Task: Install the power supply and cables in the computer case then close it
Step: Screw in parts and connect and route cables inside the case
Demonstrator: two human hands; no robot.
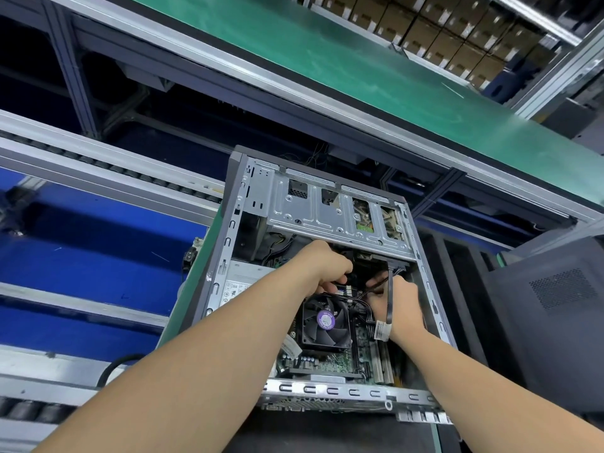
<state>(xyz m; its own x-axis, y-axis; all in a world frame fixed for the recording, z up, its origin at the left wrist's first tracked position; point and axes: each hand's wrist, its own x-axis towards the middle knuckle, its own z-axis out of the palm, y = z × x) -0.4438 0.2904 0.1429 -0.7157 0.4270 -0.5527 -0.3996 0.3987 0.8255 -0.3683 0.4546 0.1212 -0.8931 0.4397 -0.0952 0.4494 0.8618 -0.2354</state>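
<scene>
An open computer case (225, 256) lies on its side in front of me, its motherboard and black CPU fan (325, 322) exposed. The grey power supply (243, 279) sits inside at the left wall, partly hidden by my left forearm. My left hand (322, 268) reaches in above the fan, its fingers curled round black cables (340, 287). My right hand (397, 302) is just right of it and grips a black flat cable (389, 295) that runs up to a connector under the drive cage (336, 210). A white tag (381, 331) hangs at my right wrist.
A dark side panel (555, 308) with a vent grille leans at the right of the case. A green conveyor belt (343, 70) runs behind, with stacked cartons (441, 31) beyond it. Aluminium rails and rollers (98, 178) lie to the left over a blue surface.
</scene>
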